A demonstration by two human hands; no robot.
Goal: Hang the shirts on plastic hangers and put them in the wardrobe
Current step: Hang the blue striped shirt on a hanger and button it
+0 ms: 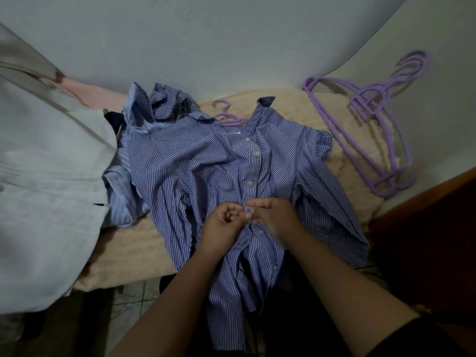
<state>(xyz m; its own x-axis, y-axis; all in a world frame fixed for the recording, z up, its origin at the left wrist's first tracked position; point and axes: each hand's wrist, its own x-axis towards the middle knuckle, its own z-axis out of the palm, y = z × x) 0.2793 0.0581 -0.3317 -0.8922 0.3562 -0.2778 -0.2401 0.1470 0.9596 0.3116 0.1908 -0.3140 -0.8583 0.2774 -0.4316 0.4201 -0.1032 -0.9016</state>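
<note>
A blue-and-white striped shirt (201,166) lies front up on the beige blanket (134,251), its tail hanging over the near edge. A purple plastic hanger (228,115) sits inside its collar, hook sticking out toward the wall. My left hand (223,224) and my right hand (274,215) meet at the shirt's button placket, both pinching the fabric around a button about halfway down. Three white buttons above them show along the placket. A pile of several more purple hangers (381,119) lies at the right against the wall.
More shirts lie crumpled behind the striped one: a light blue striped one (128,161) and a checked one (167,99). A large pale grey cloth (43,181) covers the left. Pink fabric (87,92) shows at back left. A dark wooden edge (425,202) borders the right.
</note>
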